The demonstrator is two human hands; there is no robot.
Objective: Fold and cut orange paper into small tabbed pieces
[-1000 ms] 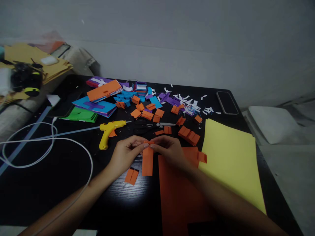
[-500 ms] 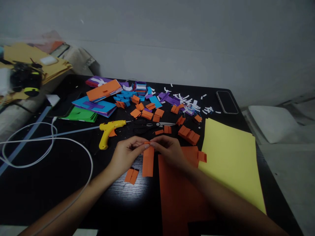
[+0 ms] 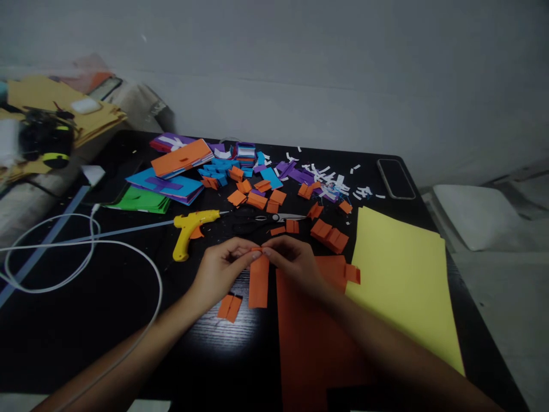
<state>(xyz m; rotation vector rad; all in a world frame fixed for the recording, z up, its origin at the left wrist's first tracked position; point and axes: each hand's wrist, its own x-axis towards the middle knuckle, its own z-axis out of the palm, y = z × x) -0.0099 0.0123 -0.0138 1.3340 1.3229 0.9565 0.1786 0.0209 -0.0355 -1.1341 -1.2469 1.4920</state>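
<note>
An orange paper strip point(image 3: 258, 283) hangs toward me from between my hands, its far end bent over at the fingertips. My left hand point(image 3: 221, 268) pinches that end from the left, and my right hand point(image 3: 294, 260) pinches it from the right, the fingertips nearly touching. A small folded orange piece point(image 3: 229, 308) lies left of the strip. Beneath my right wrist is a large orange sheet point(image 3: 317, 343). Just beyond my hands are black-handled scissors point(image 3: 289, 217) and several folded orange pieces point(image 3: 329, 236).
A yellow glue gun point(image 3: 187, 232) lies left of my hands, near a looped white cable point(image 3: 159, 280). Yellow paper point(image 3: 403, 280) and a phone point(image 3: 395, 178) are at the right. Farther back are coloured paper stacks point(image 3: 167, 186) and white scraps point(image 3: 321, 174).
</note>
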